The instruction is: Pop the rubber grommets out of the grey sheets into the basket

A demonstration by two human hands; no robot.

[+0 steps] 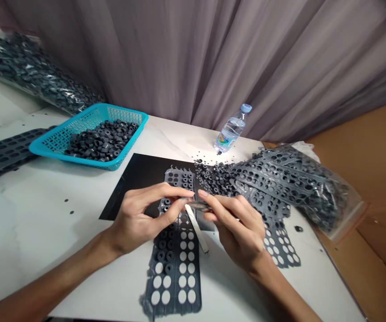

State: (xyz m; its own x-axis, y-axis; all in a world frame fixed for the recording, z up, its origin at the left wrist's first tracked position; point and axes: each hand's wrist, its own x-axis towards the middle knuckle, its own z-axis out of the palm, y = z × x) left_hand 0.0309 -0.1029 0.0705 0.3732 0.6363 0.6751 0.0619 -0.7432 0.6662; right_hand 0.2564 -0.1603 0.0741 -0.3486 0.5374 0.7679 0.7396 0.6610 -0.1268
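Observation:
My left hand (146,212) pinches a small dark rubber piece (185,200) between thumb and fingertips; most of it is hidden. My right hand (238,223) grips a slim metal tool that looks like tweezers (197,205), its tip pointing at that piece. Below the fingertips a narrow white strip (197,230) slants down; whether a hand touches it I cannot tell. Under both hands lies a long dark rubber sheet (175,286) with rows of round holes. Some holes have thick rubber rings (161,256) in them, while others show the white table through.
A blue basket (125,156) of dark rubber rings stands at the left, near a large filled clear bag (38,74). On the right, punched sheets (263,174) and loose bits lie by another bag (333,201). A water bottle (231,132) leans behind; a black mat (129,179) lies beneath.

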